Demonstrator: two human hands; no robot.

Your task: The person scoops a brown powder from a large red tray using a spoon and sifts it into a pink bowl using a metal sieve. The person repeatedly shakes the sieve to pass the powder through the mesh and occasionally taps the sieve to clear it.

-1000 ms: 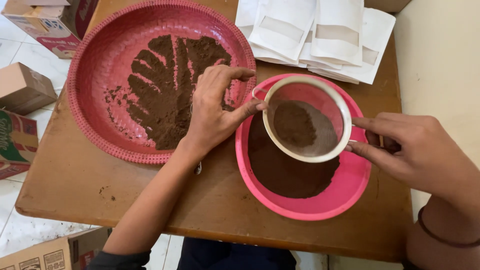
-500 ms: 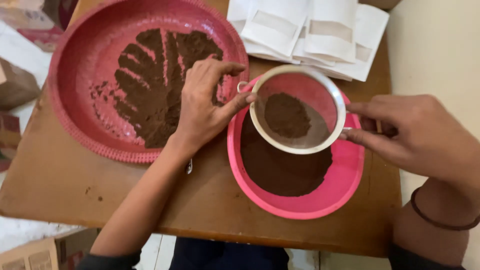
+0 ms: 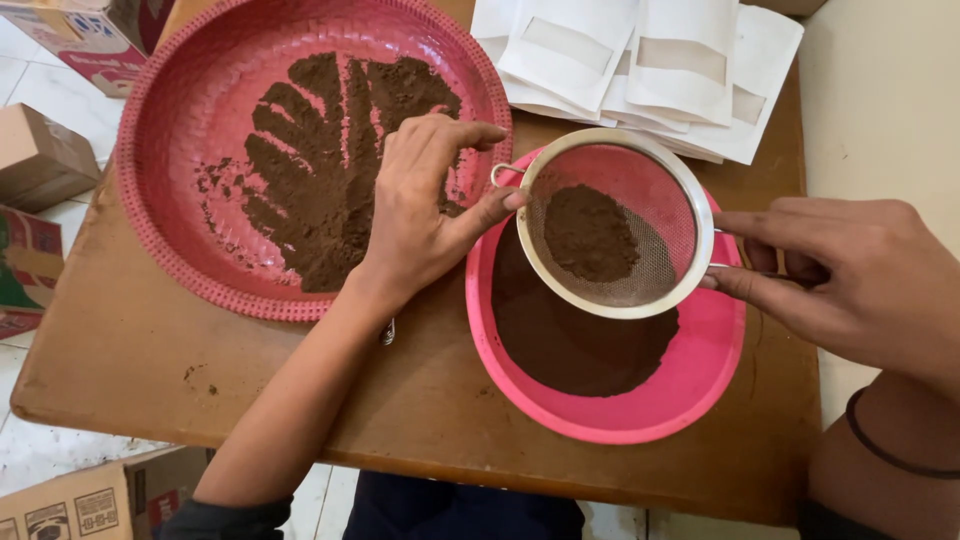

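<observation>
Cardboard boxes sit on the floor off the left edge of the wooden table. Toward the table's far left corner lies a large round red woven tray, spread with brown powder raked into finger-wide streaks. The left hand hovers over the tray's right rim, loosely curled and holding nothing, its thumb tip pressed against the left rim of a metal sieve. The sieve is held level above a pink bowl, which stands near the table's right front, just beside the tray. A small heap of coarser brown powder rests in the mesh, and finer dark powder covers the bowl's bottom beneath. At the table's far edge, behind the sieve, white paper pouches lie fanned in a pile. The right hand pinches the sieve's handle between thumb and fingers at the bowl's right rim
</observation>
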